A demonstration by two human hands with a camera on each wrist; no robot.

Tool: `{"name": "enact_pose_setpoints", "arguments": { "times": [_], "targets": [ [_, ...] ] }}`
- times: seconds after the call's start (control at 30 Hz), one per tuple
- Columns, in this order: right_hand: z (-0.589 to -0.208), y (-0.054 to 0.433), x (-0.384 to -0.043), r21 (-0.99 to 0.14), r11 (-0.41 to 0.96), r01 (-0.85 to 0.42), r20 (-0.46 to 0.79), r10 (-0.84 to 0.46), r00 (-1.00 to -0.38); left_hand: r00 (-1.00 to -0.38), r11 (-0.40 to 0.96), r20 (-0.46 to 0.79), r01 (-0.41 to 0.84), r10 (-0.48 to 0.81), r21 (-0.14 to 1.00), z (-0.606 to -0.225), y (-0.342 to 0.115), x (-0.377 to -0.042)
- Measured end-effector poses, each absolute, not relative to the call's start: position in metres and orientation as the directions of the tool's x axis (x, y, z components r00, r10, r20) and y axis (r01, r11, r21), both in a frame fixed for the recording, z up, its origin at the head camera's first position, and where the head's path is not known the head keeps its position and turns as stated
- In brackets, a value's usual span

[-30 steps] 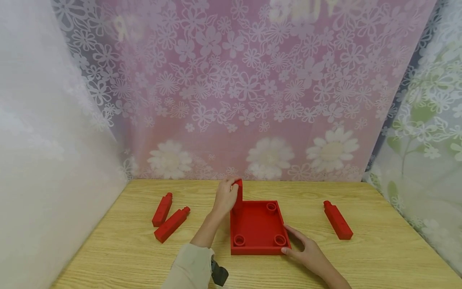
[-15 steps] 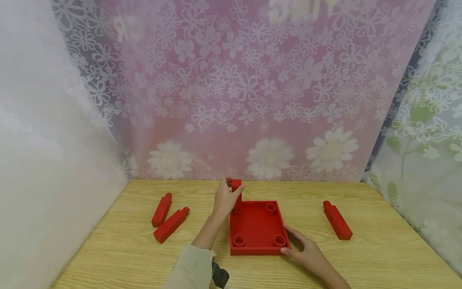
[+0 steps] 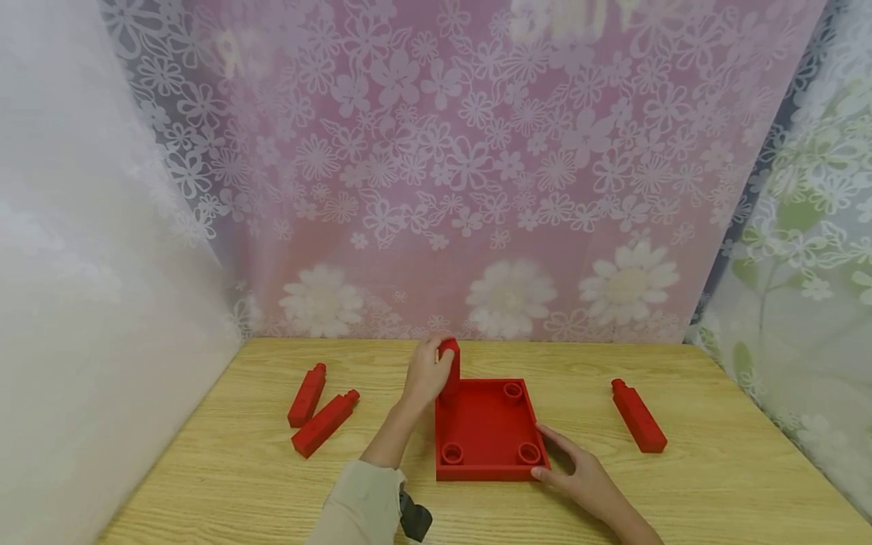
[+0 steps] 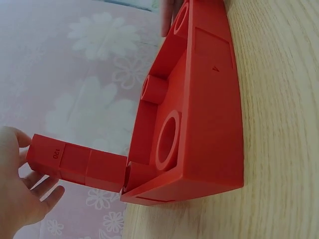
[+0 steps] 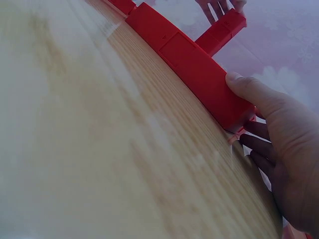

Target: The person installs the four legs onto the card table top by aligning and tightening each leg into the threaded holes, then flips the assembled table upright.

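A shallow red square tabletop (image 3: 484,424) lies with its hollow side up, a round socket near each corner. At its back left corner stands a red table leg (image 4: 75,162), upright, its lower end at the socket there. My left hand (image 3: 425,375) grips the upper end of this leg between thumb and fingers; in the left wrist view the end is marked 120. My right hand (image 3: 579,473) holds the front right corner of the tabletop. Its thumb presses the front wall, and its fingers lie along the right side, as the right wrist view (image 5: 289,144) shows.
Two more red legs with threaded ends, one farther back (image 3: 306,397) and one nearer (image 3: 325,424), lie on the wooden table (image 3: 238,499) at left. Another red leg (image 3: 638,416) lies at right. A flowered curtain (image 3: 477,189) hangs behind the table.
My left fingers loosened around the upright leg half a second ago and now close on it again. The leg has turned about its length. My right hand stays at the corner.
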State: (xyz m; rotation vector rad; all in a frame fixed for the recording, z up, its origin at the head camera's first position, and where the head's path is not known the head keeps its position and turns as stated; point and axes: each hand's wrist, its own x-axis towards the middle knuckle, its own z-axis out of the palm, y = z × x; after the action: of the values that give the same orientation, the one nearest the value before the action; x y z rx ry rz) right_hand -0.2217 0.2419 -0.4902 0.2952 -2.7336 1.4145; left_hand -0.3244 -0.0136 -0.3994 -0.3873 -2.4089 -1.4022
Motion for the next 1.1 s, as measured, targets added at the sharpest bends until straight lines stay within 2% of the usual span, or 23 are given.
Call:
{"name": "enact_pose_setpoints", "arguments": {
  "times": [0.1, 0.3, 0.4, 0.9, 1.1],
  "targets": [
    [-0.4906, 0.2421, -0.2217, -0.802, 0.566, -0.189, 0.131, -0.142, -0.981, -0.913, 0.487, 0.406, 0.370, 0.035, 0.791, -0.4005, -0.0099, -0.3235],
    [-0.4906, 0.2414, -0.2220, -0.801, 0.570, -0.183, 0.127, -0.136, -0.982, -0.916, 0.502, 0.382, 0.276, -0.120, 0.820, -0.4060, -0.0038, -0.3217],
    [-0.4908, 0.2412, -0.2221, -0.801, 0.571, -0.180, 0.125, -0.134, -0.983, -0.915, 0.506, 0.376, 0.257, -0.147, 0.823, -0.4075, -0.0035, -0.3211],
    [-0.4919, 0.2426, -0.2221, -0.804, 0.559, -0.201, 0.145, -0.143, -0.979, -0.914, 0.501, 0.405, 0.365, 0.032, 0.784, -0.4073, -0.0133, -0.3267],
    [-0.4940, 0.2432, -0.2227, -0.803, 0.564, -0.193, 0.140, -0.137, -0.981, -0.916, 0.519, 0.400, 0.355, 0.027, 0.777, -0.4060, -0.0105, -0.3251]
  ]
}}
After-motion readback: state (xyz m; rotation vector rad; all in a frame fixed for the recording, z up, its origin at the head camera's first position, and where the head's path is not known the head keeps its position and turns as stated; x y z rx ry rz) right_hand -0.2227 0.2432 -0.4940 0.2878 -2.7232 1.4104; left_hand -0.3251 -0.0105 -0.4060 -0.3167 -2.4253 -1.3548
